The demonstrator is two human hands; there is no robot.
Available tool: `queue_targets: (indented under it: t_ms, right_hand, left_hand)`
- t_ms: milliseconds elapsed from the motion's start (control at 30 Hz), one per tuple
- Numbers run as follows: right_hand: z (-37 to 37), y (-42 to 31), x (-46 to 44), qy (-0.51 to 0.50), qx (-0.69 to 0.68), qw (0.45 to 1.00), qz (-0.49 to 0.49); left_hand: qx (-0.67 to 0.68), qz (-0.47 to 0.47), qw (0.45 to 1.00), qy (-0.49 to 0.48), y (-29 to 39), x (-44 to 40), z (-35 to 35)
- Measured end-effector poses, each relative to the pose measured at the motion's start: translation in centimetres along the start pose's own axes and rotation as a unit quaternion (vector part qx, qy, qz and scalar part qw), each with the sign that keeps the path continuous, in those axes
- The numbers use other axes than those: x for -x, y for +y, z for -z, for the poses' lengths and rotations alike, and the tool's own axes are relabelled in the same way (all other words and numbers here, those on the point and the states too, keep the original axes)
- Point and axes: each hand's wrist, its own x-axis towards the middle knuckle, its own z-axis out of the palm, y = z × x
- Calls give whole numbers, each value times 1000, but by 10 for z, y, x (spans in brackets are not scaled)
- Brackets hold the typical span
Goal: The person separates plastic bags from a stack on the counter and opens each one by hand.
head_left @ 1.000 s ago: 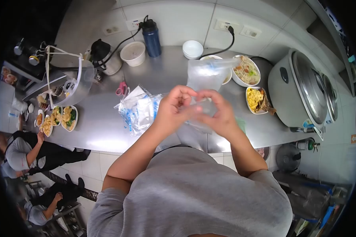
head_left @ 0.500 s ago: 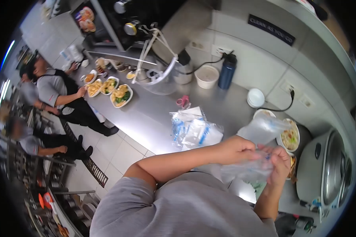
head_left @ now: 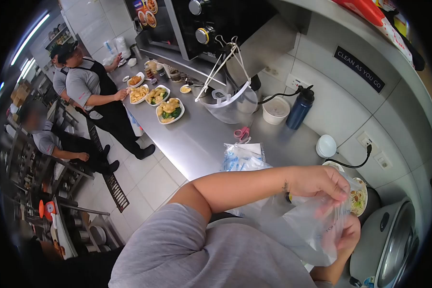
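Note:
A clear plastic bag (head_left: 305,233) hangs between my hands in front of my body, its film spread out. My left hand (head_left: 319,183) reaches across from the left, thumb and fingers pinched on the bag's upper edge. On the right side of the bag, my right hand (head_left: 351,231) is closed on the film, some fingers showing blurred through the plastic. Just beyond my hands stands a bowl of food (head_left: 358,198) with shredded toppings, partly hidden by the bag. A packet of white and blue plastic bags (head_left: 242,156) lies left of my forearm.
Filled white bowls (head_left: 170,111) stand along the steel counter (head_left: 177,144). Nearby are pink scissors (head_left: 242,134), a face shield (head_left: 230,103), a white tub (head_left: 276,110), a blue bottle (head_left: 300,109) and a large cooker (head_left: 384,245). Co-workers (head_left: 93,91) stand at the left.
The bag has gone from bunched up between my hands to spread wider and hanging lower. My left hand has shifted right; my right hand has moved lower. The camera view has also shifted.

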Motion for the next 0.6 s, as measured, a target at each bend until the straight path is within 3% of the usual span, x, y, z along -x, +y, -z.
queue_targets:
  t_ms: [67, 133, 200, 267, 300, 333, 367, 400, 467, 500, 600]
  right_hand:
    - [-5, -6, 0, 80, 27, 986, 145]
    - [-11, -7, -3, 188, 133, 957, 177]
    - [-15, -6, -19, 316, 310, 893, 88]
    - [-18, -5, -38, 417, 471, 777, -9]
    - [8, 11, -35, 442, 378, 814, -18]
    - [38, 39, -28, 458, 181, 870, -25]
    - [65, 66, -26, 483, -42, 874, -33]
    - [81, 95, -23, 501, -158, 849, -59]
    - [84, 150, -18, 537, -231, 805, -100]
    - [78, 155, -19, 553, -207, 800, -103]
    - [68, 173, -20, 613, -77, 782, -82]
  left_hand:
    - [-5, 39, 999, -13, -3, -2, 21]
    - [42, 22, 999, 10, 3, -2, 16]
    - [107, -12, 991, 75, 1, -7, 19]
    - [183, -70, 963, 185, -14, -26, 37]
    - [224, -58, 939, 253, -33, -32, 51]
    - [261, -48, 910, 319, -59, -34, 71]
    - [290, -40, 877, 380, -81, -29, 92]
    - [251, -12, 881, 401, -106, -18, 109]
    - [189, 45, 872, 449, -160, 5, 138]
    - [162, 70, 862, 475, -164, 12, 137]
    - [-108, 112, 858, 489, -158, 9, 135]
